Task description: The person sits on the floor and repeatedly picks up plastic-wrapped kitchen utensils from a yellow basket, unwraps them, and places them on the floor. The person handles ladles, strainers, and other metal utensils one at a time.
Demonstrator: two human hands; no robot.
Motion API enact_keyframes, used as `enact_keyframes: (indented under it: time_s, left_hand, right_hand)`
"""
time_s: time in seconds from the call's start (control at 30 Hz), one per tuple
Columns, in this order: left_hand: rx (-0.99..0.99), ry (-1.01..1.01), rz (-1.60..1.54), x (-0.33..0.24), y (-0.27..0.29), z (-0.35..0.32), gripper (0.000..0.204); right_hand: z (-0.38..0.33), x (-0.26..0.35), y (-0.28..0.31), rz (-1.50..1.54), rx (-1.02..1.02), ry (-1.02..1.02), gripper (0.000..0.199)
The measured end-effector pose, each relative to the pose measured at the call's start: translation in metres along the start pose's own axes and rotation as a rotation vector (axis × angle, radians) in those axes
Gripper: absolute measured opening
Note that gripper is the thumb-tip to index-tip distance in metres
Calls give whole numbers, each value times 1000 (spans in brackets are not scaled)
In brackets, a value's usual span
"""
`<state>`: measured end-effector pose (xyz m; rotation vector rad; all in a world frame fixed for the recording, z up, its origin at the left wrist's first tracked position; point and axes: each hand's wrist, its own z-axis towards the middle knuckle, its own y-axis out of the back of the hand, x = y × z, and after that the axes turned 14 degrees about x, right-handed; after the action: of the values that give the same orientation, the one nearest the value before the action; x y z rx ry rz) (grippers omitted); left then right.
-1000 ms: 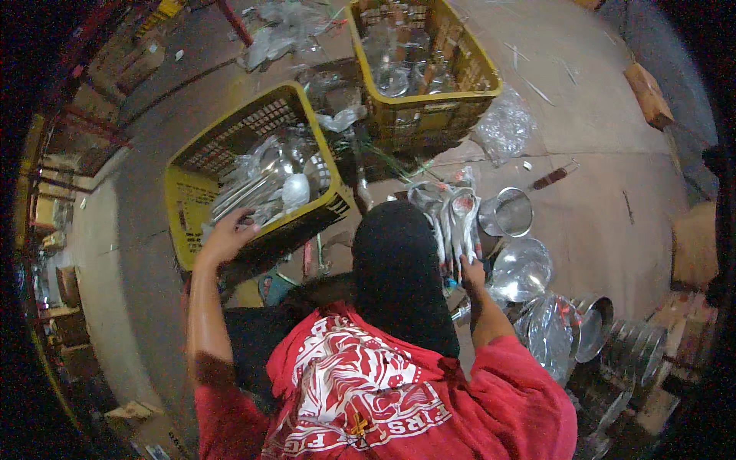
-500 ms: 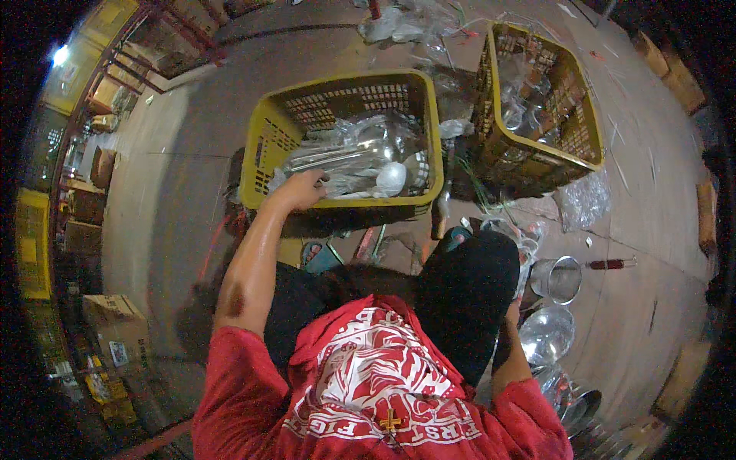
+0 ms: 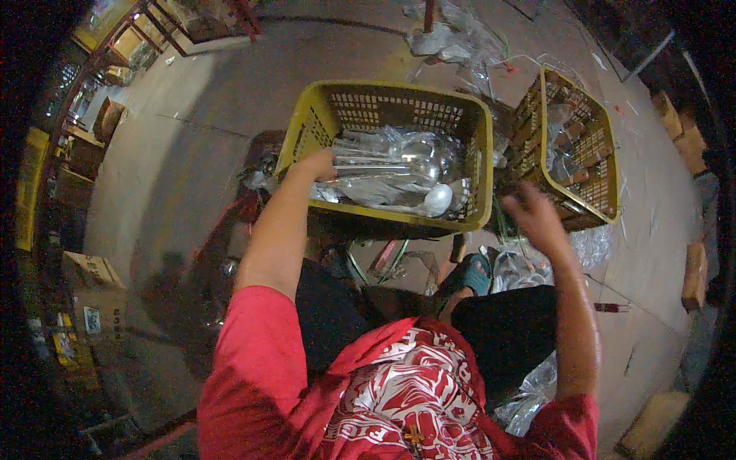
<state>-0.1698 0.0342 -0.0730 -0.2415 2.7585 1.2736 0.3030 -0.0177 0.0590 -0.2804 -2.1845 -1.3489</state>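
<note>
A yellow plastic basket point(image 3: 484, 165) stands in front of my knees, holding metal ladles point(image 3: 376, 167) and clear plastic wrapping. Inside its left end, my left hand point(image 3: 320, 164) is closed around the ends of several ladle handles; its fingertips are partly hidden. The ladle bowls lie toward the right, one large and shiny, with a smaller pale rounded bowl point(image 3: 438, 200) near the front wall. My right hand point(image 3: 534, 218) is raised just right of the basket, slightly blurred, fingers apart and nothing visible in it.
A second yellow basket point(image 3: 613, 172) with plastic-wrapped items stands close on the right. Clear plastic bags point(image 3: 452, 38) lie beyond the baskets, and more wrapping point(image 3: 529, 399) is beside my right leg. A cardboard box point(image 3: 100, 299) stands at the left, near shelving.
My right hand has come up from beside my right leg to the basket's right side. The left hand has moved farther into the basket, onto the handles. The view has shifted.
</note>
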Motion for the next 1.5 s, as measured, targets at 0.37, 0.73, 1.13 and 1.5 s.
enact_keyframes:
  time_s: [0.37,0.73,1.13,1.5]
  left_hand:
    - [96,-34,-43,-44,0,76,32]
    - [267,-81,51,-70,-35,108,62]
    - [-220,-266,181,-95,-25,83,57]
    - [144,-254,209,-126,-46,81,37]
  right_hand:
    - [18,77,-140,-546,359,243,74]
    - [17,79,-149,-592,319,246,80]
    - [11,81,-152,-660,289,235,85]
    - [13,79,-159,-689,214,271,59]
